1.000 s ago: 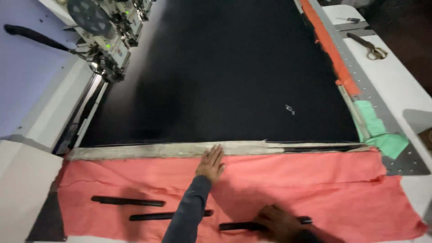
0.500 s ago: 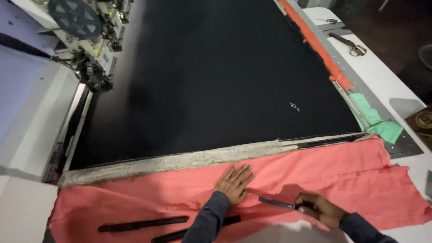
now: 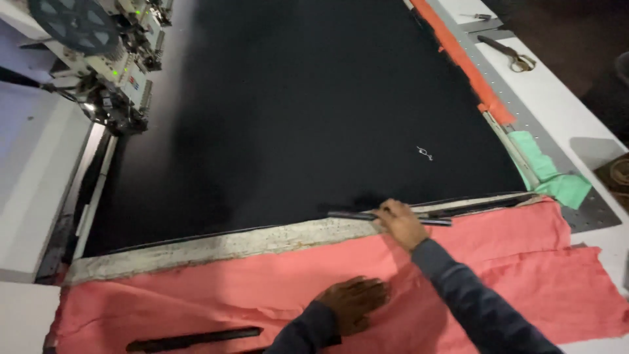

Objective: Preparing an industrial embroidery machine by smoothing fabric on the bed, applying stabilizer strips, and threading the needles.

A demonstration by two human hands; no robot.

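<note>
Head view: at far left an embroidery machine head (image 3: 108, 62) stands over black fabric (image 3: 314, 111). Lower down, a black bar (image 3: 196, 339) lies on coral cloth (image 3: 216, 298). Left hand (image 3: 354, 303) presses flat, fingers spread, on that cloth. Right hand (image 3: 400, 221) grips a thin black rod (image 3: 354, 214) along the frame's pale edge strip (image 3: 229, 244). Scissors (image 3: 508, 56) rest on the counter (image 3: 557, 111) at far right.

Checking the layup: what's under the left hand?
The left hand lies flat on the pink cloth, beside the right hand holding a black rod. Whatever lies beneath the cloth is covered; only a pale frame strip shows at its edge.
</note>
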